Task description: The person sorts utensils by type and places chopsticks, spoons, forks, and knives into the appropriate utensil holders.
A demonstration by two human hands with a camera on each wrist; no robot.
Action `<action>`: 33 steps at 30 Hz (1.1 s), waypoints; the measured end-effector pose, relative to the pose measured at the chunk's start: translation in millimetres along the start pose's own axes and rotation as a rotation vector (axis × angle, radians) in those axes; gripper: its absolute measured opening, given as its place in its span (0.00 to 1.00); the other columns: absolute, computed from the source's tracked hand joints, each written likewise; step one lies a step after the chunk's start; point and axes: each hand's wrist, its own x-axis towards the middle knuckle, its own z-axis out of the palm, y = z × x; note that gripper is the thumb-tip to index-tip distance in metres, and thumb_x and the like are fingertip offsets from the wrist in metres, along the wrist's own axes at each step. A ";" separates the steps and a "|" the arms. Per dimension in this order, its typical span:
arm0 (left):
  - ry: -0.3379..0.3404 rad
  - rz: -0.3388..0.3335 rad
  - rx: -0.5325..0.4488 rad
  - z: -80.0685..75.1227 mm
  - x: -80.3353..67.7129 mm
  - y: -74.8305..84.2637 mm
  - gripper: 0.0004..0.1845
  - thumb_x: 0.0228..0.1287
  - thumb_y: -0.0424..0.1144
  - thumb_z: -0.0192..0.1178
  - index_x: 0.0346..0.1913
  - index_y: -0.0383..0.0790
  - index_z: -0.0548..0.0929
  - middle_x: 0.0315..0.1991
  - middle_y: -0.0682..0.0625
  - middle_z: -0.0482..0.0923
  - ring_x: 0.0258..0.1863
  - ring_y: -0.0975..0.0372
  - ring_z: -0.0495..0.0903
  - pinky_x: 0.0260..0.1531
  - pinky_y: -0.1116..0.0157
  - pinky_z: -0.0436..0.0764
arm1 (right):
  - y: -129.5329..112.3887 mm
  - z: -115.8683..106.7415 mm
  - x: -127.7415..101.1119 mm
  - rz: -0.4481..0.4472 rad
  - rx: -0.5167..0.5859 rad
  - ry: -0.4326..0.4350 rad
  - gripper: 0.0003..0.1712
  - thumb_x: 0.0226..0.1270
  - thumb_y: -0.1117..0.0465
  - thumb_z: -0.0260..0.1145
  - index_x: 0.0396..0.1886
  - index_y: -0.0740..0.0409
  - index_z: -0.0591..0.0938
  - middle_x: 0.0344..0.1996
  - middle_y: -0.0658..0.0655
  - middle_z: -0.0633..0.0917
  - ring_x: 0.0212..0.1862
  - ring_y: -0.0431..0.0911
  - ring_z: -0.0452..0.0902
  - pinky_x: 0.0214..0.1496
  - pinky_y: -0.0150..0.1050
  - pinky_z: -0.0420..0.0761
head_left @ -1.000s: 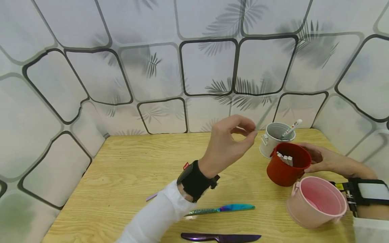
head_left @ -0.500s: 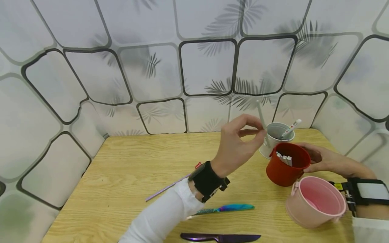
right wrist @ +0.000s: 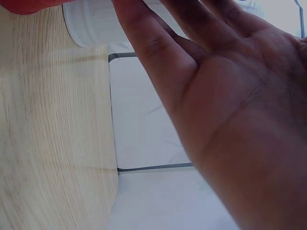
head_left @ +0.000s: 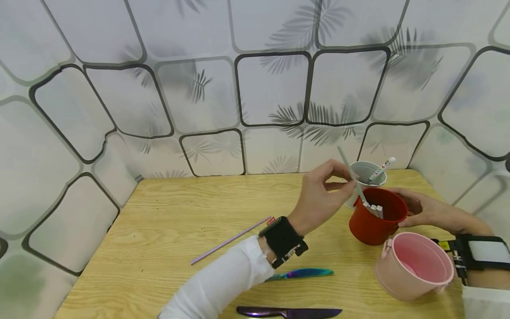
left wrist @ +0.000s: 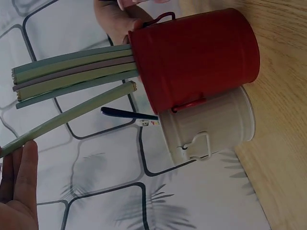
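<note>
In the head view my left hand pinches a pale green chopstick between thumb and fingertips. It slants with its lower end at the left rim of a red bucket. Several green, teal and purple chopsticks stand in that bucket, their ends grouped together. In the left wrist view the chopstick's blocky end lies close beside this bundle. My right hand holds the red bucket at its right side, thumb near the rim and the other fingers largely hidden behind. The right wrist view shows its fingers reaching to the red wall.
Behind the red bucket stands a white bucket with a white marker in it. A pink bucket is at the front right. A purple chopstick, a rainbow-coloured knife and a dark purple knife lie on the wooden table.
My left hand has moved right and lately down, bringing the pale green chopstick to the red bucket's rim. The right hand and the buckets have stayed in place.
</note>
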 end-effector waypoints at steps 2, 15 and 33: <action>0.004 -0.020 -0.007 0.7 -0.7 -3.5 0.08 0.66 0.18 0.62 0.43 0.30 0.79 0.41 0.38 0.81 0.43 0.67 0.83 0.47 0.63 0.88 | -0.2 -0.4 0.3 0.004 0.002 -0.002 0.40 0.67 0.81 0.62 0.77 0.70 0.59 0.67 0.42 0.78 0.65 0.33 0.74 0.58 0.31 0.81; -0.004 -0.049 -0.008 2.1 -2.4 -12.3 0.06 0.68 0.20 0.63 0.44 0.30 0.79 0.42 0.35 0.81 0.44 0.55 0.85 0.47 0.64 0.87 | 0.9 0.5 0.6 0.006 0.007 0.005 0.40 0.67 0.82 0.62 0.77 0.70 0.59 0.67 0.41 0.78 0.65 0.32 0.74 0.57 0.30 0.81; -0.102 -0.167 0.109 12.3 -14.7 -41.0 0.06 0.68 0.22 0.64 0.43 0.33 0.80 0.42 0.40 0.82 0.44 0.66 0.84 0.43 0.72 0.86 | 0.5 -0.3 1.9 -0.020 0.019 -0.013 0.39 0.66 0.83 0.62 0.76 0.72 0.60 0.67 0.43 0.78 0.65 0.33 0.74 0.58 0.30 0.81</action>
